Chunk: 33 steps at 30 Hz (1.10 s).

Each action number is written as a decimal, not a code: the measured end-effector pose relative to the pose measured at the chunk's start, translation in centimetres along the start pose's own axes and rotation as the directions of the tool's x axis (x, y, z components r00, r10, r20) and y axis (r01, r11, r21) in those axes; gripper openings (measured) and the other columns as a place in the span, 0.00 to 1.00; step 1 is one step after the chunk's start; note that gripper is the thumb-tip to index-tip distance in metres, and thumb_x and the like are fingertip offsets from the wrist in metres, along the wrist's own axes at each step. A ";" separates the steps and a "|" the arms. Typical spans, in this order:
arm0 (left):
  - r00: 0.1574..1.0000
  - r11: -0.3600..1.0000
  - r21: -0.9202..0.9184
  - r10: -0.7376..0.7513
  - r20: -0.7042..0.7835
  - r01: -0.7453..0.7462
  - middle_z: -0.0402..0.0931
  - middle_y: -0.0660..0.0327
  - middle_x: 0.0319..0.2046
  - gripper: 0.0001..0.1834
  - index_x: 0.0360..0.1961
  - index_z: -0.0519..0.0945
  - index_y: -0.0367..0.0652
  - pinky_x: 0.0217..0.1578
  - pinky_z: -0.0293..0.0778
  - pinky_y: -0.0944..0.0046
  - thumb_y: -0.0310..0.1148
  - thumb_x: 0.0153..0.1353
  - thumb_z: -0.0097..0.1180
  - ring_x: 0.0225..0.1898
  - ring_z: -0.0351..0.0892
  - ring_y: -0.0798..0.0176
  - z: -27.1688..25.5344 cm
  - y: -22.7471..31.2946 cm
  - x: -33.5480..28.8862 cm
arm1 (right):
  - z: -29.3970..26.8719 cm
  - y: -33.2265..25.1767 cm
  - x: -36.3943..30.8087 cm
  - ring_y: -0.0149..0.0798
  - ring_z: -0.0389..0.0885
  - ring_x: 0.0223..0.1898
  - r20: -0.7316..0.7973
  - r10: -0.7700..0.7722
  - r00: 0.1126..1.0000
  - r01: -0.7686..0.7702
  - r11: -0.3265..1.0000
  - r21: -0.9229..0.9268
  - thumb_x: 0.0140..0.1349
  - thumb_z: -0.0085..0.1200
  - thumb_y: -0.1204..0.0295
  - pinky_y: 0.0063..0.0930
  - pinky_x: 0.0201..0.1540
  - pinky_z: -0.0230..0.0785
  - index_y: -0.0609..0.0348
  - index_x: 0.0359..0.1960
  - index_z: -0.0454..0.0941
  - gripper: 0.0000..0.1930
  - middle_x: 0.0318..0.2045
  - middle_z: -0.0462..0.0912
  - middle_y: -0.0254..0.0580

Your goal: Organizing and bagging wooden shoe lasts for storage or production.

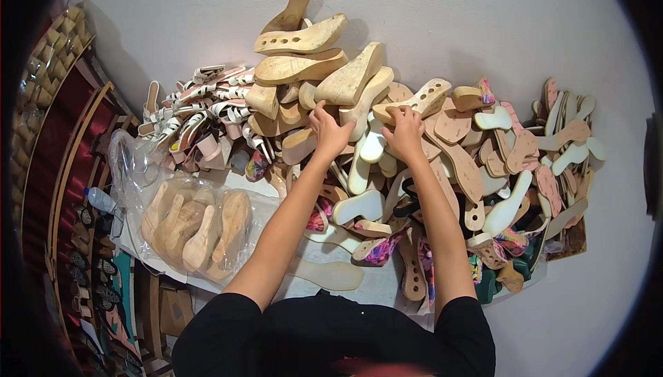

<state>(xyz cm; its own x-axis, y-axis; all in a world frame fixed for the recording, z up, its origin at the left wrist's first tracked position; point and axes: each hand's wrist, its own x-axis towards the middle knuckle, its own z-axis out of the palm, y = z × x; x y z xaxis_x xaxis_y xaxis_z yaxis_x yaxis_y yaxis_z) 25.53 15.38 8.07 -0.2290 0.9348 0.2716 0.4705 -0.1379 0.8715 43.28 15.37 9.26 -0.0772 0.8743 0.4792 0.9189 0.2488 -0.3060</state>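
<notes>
Wooden soles [351,78] look matt, the plastic bag [143,171] glossy.

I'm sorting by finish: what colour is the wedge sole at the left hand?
The wedge sole is pale wood-tan, seen best in the head view.

The head camera looked down past the near torso [324,332], over the sole pile [458,163] toward the far wall [442,17].
</notes>
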 end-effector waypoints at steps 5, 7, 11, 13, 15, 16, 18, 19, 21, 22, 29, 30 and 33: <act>0.977 0.959 -0.209 -0.207 -0.050 0.192 0.48 0.40 0.55 0.51 0.57 0.46 0.31 0.58 0.46 0.53 0.43 0.41 0.65 0.58 0.47 0.45 0.7 0.4 1.6 | 0.4 -1.2 0.6 0.45 0.63 0.48 -0.063 0.029 0.998 -0.038 0.989 -0.146 0.41 0.61 0.66 0.58 0.54 0.46 0.48 0.43 0.74 0.22 0.43 0.69 0.39; 0.960 0.899 -0.351 -0.281 -0.005 0.261 0.48 0.41 0.55 0.51 0.57 0.44 0.32 0.58 0.48 0.55 0.43 0.42 0.65 0.58 0.49 0.47 1.3 0.9 2.3 | 0.7 -1.5 0.9 0.45 0.64 0.48 -0.064 0.027 0.998 -0.036 0.990 -0.133 0.41 0.61 0.67 0.59 0.54 0.46 0.48 0.43 0.73 0.22 0.43 0.69 0.39; 0.908 0.595 -0.768 -0.416 -0.042 0.237 0.49 0.43 0.55 0.50 0.58 0.41 0.34 0.56 0.55 0.60 0.39 0.45 0.64 0.56 0.55 0.53 2.4 1.6 3.5 | 1.0 -1.9 1.3 0.44 0.64 0.49 -0.078 0.019 0.997 -0.029 0.992 -0.125 0.42 0.60 0.66 0.58 0.55 0.44 0.47 0.43 0.73 0.22 0.43 0.70 0.39; 0.867 0.470 -0.852 -0.496 -0.038 0.232 0.50 0.43 0.54 0.47 0.57 0.44 0.36 0.54 0.59 0.60 0.36 0.46 0.64 0.55 0.58 0.53 2.5 2.5 4.3 | 1.0 -1.5 1.2 0.44 0.64 0.49 -0.114 0.005 0.994 -0.022 0.989 -0.143 0.42 0.60 0.67 0.58 0.55 0.44 0.47 0.43 0.74 0.21 0.42 0.70 0.39; 0.695 0.414 -0.814 -0.719 -0.018 0.407 0.53 0.44 0.52 0.43 0.55 0.46 0.38 0.53 0.60 0.60 0.36 0.46 0.64 0.54 0.58 0.53 2.1 4.5 4.6 | 1.0 -0.5 1.0 0.44 0.64 0.48 -0.147 -0.001 0.989 -0.023 0.986 -0.167 0.42 0.60 0.67 0.58 0.55 0.45 0.48 0.42 0.74 0.21 0.42 0.70 0.39; 0.694 0.412 -0.814 -0.720 -0.016 0.409 0.53 0.44 0.52 0.43 0.55 0.46 0.38 0.53 0.60 0.60 0.36 0.46 0.64 0.54 0.58 0.53 2.1 4.7 5.1 | 1.0 -0.2 0.8 0.44 0.65 0.48 -0.119 -0.002 0.993 -0.018 0.985 -0.169 0.42 0.60 0.66 0.59 0.54 0.45 0.49 0.41 0.74 0.20 0.41 0.71 0.40; 0.628 0.261 -0.910 -0.778 -0.001 0.322 0.54 0.46 0.51 0.41 0.52 0.48 0.39 0.53 0.61 0.61 0.34 0.46 0.64 0.53 0.59 0.53 1.5 5.0 6.1 | -0.2 -0.9 0.8 0.43 0.66 0.48 -0.096 -0.015 0.995 -0.001 0.987 -0.162 0.43 0.60 0.65 0.60 0.54 0.46 0.50 0.40 0.75 0.19 0.40 0.72 0.41; 0.628 0.263 -0.912 -0.778 -0.007 0.315 0.54 0.46 0.51 0.41 0.52 0.48 0.39 0.53 0.61 0.61 0.34 0.46 0.64 0.53 0.59 0.53 1.3 5.0 6.1 | -0.9 -1.1 0.7 0.44 0.66 0.47 -0.029 -0.042 0.999 0.038 0.993 -0.114 0.43 0.59 0.62 0.58 0.55 0.46 0.51 0.39 0.75 0.19 0.39 0.72 0.42; 0.785 0.476 -0.855 -0.602 -0.145 0.207 0.53 0.47 0.54 0.45 0.54 0.43 0.40 0.53 0.62 0.62 0.31 0.44 0.66 0.53 0.60 0.58 1.8 6.2 5.5 | -1.9 -0.2 0.9 0.44 0.67 0.46 0.031 -0.062 0.998 0.064 0.995 -0.073 0.44 0.58 0.60 0.56 0.55 0.47 0.52 0.38 0.76 0.19 0.38 0.73 0.43; 0.825 0.442 -0.885 -0.548 -0.135 0.149 0.55 0.48 0.53 0.47 0.55 0.45 0.36 0.52 0.63 0.63 0.30 0.43 0.67 0.51 0.62 0.59 2.1 6.8 5.2 | -1.7 0.9 1.4 0.44 0.67 0.46 -0.061 -0.024 0.998 0.026 0.999 0.023 0.45 0.57 0.58 0.54 0.54 0.49 0.54 0.38 0.76 0.20 0.37 0.73 0.44; 0.983 0.698 -0.711 -0.179 -0.053 0.089 0.62 0.49 0.49 0.42 0.51 0.62 0.31 0.52 0.62 0.61 0.34 0.36 0.71 0.51 0.64 0.56 3.1 5.7 3.7 | -3.2 1.9 4.8 0.57 0.68 0.45 -0.310 0.382 0.871 -0.428 0.899 -0.094 0.45 0.57 0.57 0.43 0.49 0.61 0.78 0.49 0.56 0.38 0.43 0.66 0.65; 0.982 0.795 -0.607 -0.103 -0.157 -0.014 0.64 0.49 0.48 0.41 0.48 0.66 0.31 0.51 0.63 0.59 0.37 0.33 0.72 0.50 0.66 0.54 3.4 4.8 3.8 | -3.4 1.1 5.1 0.59 0.68 0.45 -0.246 0.527 0.813 -0.559 0.825 -0.080 0.45 0.58 0.57 0.43 0.49 0.62 0.82 0.51 0.49 0.43 0.45 0.64 0.70; 0.995 0.875 -0.475 0.067 -0.079 -0.096 0.66 0.49 0.47 0.41 0.49 0.66 0.32 0.49 0.65 0.60 0.38 0.33 0.72 0.50 0.67 0.54 3.9 4.1 3.0 | -2.0 2.4 6.0 0.60 0.70 0.46 -0.080 0.612 0.787 -0.606 0.790 0.094 0.44 0.60 0.57 0.41 0.48 0.66 0.82 0.53 0.43 0.48 0.46 0.62 0.74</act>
<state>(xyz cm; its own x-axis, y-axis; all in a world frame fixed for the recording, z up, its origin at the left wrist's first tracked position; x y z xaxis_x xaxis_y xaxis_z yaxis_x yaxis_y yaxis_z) 30.10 18.88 10.82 -0.2638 0.8947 0.3604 0.0292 -0.3660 0.9301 45.82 20.35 13.03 0.5329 0.8069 0.2549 0.7363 -0.2936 -0.6097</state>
